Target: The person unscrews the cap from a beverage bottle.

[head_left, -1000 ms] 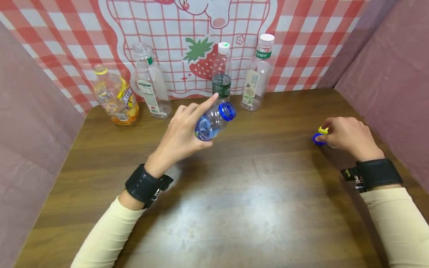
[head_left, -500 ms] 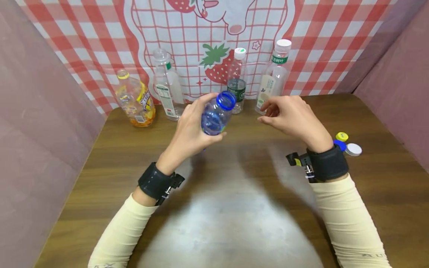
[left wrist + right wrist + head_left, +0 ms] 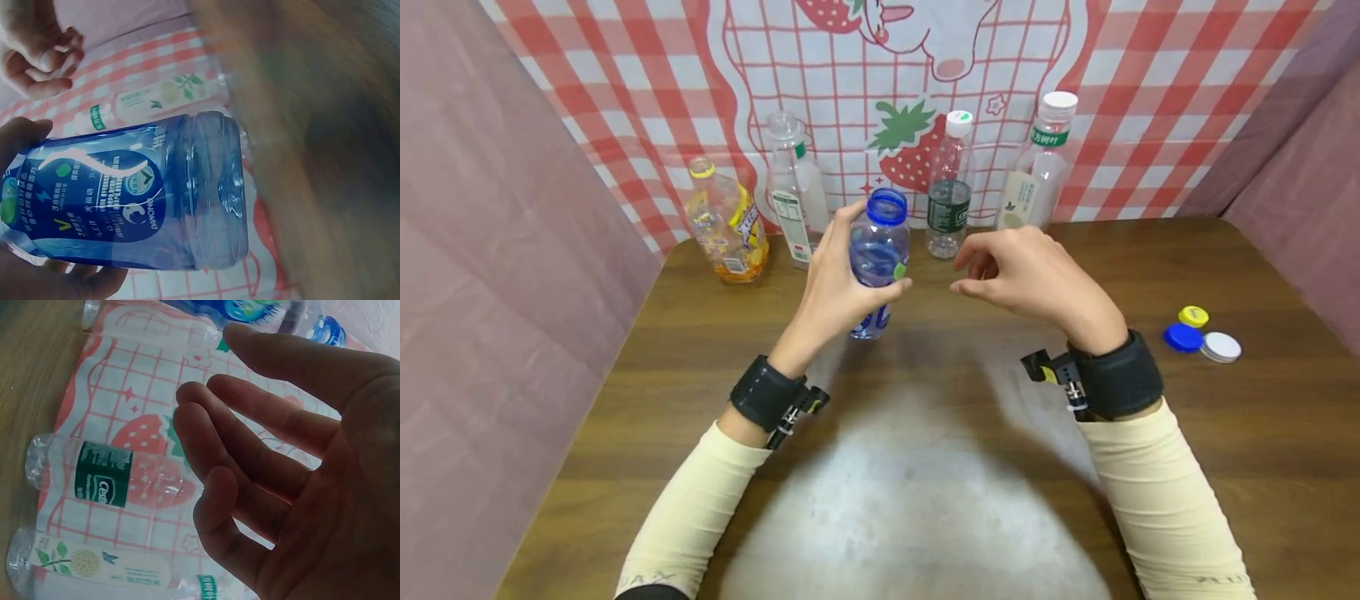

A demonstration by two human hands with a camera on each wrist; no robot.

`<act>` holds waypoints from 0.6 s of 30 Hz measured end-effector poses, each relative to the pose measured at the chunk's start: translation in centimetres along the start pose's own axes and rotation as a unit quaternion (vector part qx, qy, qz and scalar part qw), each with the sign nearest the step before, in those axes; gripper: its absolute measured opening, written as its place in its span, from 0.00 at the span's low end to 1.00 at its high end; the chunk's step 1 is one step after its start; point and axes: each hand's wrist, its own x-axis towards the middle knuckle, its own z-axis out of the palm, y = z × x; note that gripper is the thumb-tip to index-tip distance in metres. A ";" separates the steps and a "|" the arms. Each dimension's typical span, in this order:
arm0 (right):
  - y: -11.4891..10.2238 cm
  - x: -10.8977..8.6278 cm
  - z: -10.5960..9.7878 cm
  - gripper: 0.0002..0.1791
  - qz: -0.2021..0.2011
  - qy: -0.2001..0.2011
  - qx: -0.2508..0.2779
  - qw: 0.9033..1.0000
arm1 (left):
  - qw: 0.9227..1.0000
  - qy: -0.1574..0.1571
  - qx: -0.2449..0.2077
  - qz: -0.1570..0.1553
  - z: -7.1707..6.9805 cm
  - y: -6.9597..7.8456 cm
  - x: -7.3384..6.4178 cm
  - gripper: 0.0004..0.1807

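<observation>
My left hand (image 3: 838, 287) grips a clear bottle with a blue label (image 3: 877, 250), thumb on the near side and fingers around the far side. The bottle stands nearly upright with its uncapped blue neck up; whether its base touches the table I cannot tell. In the left wrist view the bottle (image 3: 125, 200) shows its printed label and clear base. My right hand (image 3: 1030, 275) hovers to the right of it, fingers loosely bent and holding nothing. The right wrist view also shows that right hand (image 3: 312, 462) with nothing in it.
Three loose caps, yellow (image 3: 1193, 317), blue (image 3: 1183, 337) and white (image 3: 1221, 347), lie at the right. Along the back stand an uncapped yellow-labelled bottle (image 3: 730, 229), an uncapped clear bottle (image 3: 797, 200), a green-labelled bottle (image 3: 949, 204) and a tall white-capped bottle (image 3: 1037, 179).
My right hand has left the caps at the right and come over toward the bottle. The bottle in my left hand has turned from tilted to nearly upright.
</observation>
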 end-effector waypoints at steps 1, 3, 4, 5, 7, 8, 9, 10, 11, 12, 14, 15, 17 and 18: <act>0.2 0.0 0.0 0.10 0.004 -0.007 0.004 1.000 | 1.000 0.001 -0.010 -0.007 0.2 0.0 0.2 0.52; 0.4 0.0 -0.1 0.09 0.009 -0.015 0.009 1.000 | 1.000 0.006 -0.023 -0.020 0.5 -0.1 0.9 0.52; 0.5 -0.1 -0.2 0.09 0.010 -0.017 0.010 1.000 | 0.999 0.010 -0.023 -0.025 0.7 -0.2 1.4 0.52; 0.6 -0.1 -0.2 0.10 0.011 -0.017 0.012 1.000 | 0.999 0.015 -0.022 -0.032 0.9 -0.4 2.0 0.52; 0.9 -0.1 -0.4 0.10 0.014 -0.015 0.014 1.000 | 0.998 0.023 -0.021 -0.048 1.4 -0.8 3.5 0.52; 1.0 -0.2 -0.5 0.10 0.015 -0.014 0.015 1.000 | 0.998 0.027 -0.020 -0.057 1.7 -1.2 4.2 0.52; 1.1 -0.3 -0.6 0.10 0.017 -0.015 0.016 1.000 | 0.997 0.033 -0.022 -0.065 2.2 -1.6 5.0 0.52; 1.2 -0.5 -0.6 0.11 0.017 -0.017 0.016 1.000 | 0.996 0.037 -0.026 -0.077 2.6 -2.0 5.7 0.51; 1.3 -0.6 -0.6 0.11 0.019 -0.018 0.017 1.000 | 0.995 0.042 -0.031 -0.088 3.1 -2.4 6.4 0.51; 1.4 -0.8 -0.7 0.11 0.019 -0.020 0.018 0.999 | 0.993 0.047 -0.036 -0.099 3.7 -2.9 7.1 0.51; 1.6 -1.1 -0.7 0.10 0.021 -0.022 0.020 0.999 | 0.991 0.058 -0.039 -0.116 4.6 -3.6 8.3 0.51; 1.8 -1.3 -0.8 0.10 0.023 -0.022 0.020 0.999 | 0.990 0.064 -0.039 -0.123 5.1 -4.0 8.9 0.51; 2.1 -1.7 -0.9 0.09 0.027 -0.018 0.020 0.999 | 0.988 0.073 -0.034 -0.133 5.9 -4.6 9.9 0.51; 2.2 -1.9 -1.0 0.09 0.028 -0.016 0.021 0.999 | 0.987 0.078 -0.031 -0.137 6.3 -4.9 10.3 0.51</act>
